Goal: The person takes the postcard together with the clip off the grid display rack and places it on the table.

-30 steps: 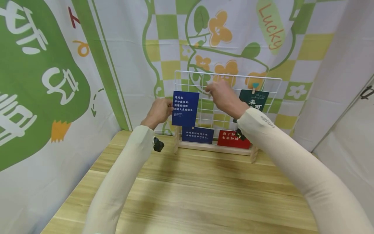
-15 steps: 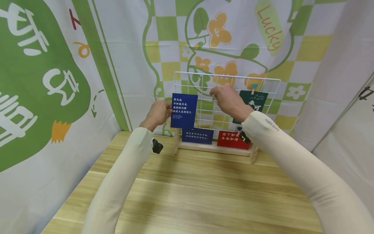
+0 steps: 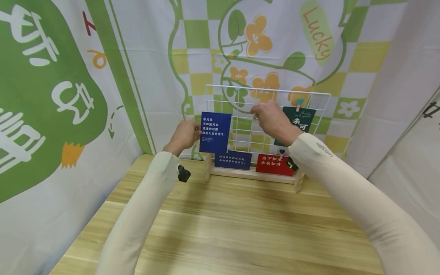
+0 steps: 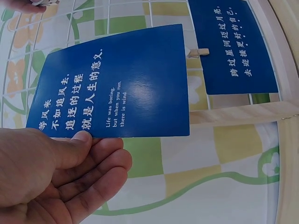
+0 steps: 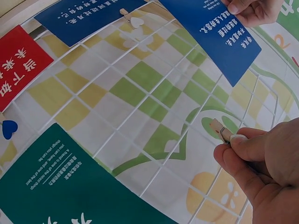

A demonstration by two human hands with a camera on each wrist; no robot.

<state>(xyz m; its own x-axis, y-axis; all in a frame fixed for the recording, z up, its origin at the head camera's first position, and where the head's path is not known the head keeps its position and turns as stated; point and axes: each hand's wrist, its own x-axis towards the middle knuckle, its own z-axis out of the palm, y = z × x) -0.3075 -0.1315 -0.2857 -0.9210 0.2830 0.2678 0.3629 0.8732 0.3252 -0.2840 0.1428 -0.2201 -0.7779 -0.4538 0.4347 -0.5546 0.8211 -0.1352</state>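
My left hand (image 3: 185, 134) pinches a blue card (image 3: 214, 133) with white lettering by its left edge, thumb on the printed face. The card stands upright in front of the left side of a white wire grid rack (image 3: 317, 93). To the right, my right hand (image 3: 271, 116) is at the grid's upper middle. In the right wrist view, its thumb and fingers pinch a small wooden clothespin (image 5: 220, 130), whose tip points away from the hand towards the grid. Whether the clothespin touches the wires, I cannot tell.
On the grid's lower part hang another blue card (image 3: 232, 160) and a red card (image 3: 271, 165). A green card (image 3: 304, 114) hangs at the right from a clip with a teal heart (image 3: 300, 102). The rack's wooden base (image 3: 240, 173) stands on a wooden table (image 3: 247, 229).
My left hand and the blue card have shifted slightly down and left. The right hand has moved a little right and down. The hanging cards stay where they were.
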